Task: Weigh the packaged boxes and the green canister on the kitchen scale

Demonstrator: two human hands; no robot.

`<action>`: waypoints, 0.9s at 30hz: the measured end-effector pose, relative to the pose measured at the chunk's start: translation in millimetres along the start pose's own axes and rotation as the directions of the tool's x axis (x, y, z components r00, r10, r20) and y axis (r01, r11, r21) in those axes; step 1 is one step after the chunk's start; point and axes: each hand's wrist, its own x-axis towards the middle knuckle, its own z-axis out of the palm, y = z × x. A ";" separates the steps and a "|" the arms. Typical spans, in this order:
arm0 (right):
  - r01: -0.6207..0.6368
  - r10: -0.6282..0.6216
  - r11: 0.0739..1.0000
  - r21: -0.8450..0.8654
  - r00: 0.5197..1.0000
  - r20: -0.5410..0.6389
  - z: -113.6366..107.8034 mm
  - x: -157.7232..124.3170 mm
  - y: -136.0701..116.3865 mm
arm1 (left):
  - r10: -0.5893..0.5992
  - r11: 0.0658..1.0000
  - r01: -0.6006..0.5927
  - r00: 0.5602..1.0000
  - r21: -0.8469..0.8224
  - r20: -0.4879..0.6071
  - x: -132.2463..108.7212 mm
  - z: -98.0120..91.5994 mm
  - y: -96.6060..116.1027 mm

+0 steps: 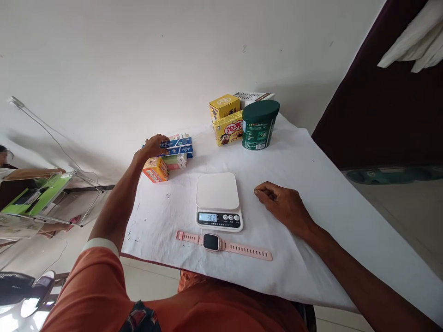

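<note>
My left hand (155,145) reaches to the table's far left, its fingers bent over a long blue box (184,146) lying on a stack of small boxes. Just below that hand stands an orange box (156,170), with a pale green and pink box (177,161) beside it. Resting on the cloth right of the scale, my right hand (282,203) is curled closed, with nothing visible in it. The white kitchen scale (218,191) has a bare plate, and its display reads 362. In front of it lies a pink-strapped smartwatch (211,242), stretched out flat.
At the back stand a dark green lidded tub (259,127), two yellow boxes (228,129) stacked together, and a white box (254,96) behind them. A white cloth (294,157) covers the table against the wall. Far left, another person sits by a green table (41,196).
</note>
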 end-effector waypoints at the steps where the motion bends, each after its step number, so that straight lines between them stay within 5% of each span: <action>1: -0.002 0.002 1.000 0.000 1.000 -0.001 0.3 0.4 0.8 | -0.015 1.000 0.015 1.000 -0.012 -0.002 0.4 3.6 -1.6; 6: -0.002 0.002 1.000 0.005 1.000 -0.019 1.3 1.8 1.8 | -0.036 0.999 0.036 0.999 -0.032 -0.010 -0.6 6.1 1.7; 10: 0.012 -0.012 1.000 0.014 1.000 -0.016 1.2 3.5 0.4 | 0.033 0.999 -0.035 0.995 -0.023 -0.091 2.9 -3.3 28.8; 13: 0.009 -0.008 1.000 0.030 1.000 -0.011 0.9 4.1 -0.3 | 0.181 0.978 -0.196 0.967 -0.072 -0.178 12.9 -4.1 74.9; 18: 0.015 -0.014 0.998 0.061 1.000 -0.015 2.0 3.3 1.0 | 0.338 0.913 -0.376 0.914 -0.158 -0.226 44.6 8.1 181.7; 22: 0.035 -0.034 0.998 0.046 0.999 -0.015 4.3 4.4 5.2 | 0.286 0.915 -0.343 0.923 -0.214 -0.257 73.4 15.0 251.4; 27: 0.030 -0.030 0.999 0.013 1.000 0.006 8.1 6.4 10.5 | 0.106 0.924 -0.197 0.956 -0.327 -0.275 102.1 22.6 297.5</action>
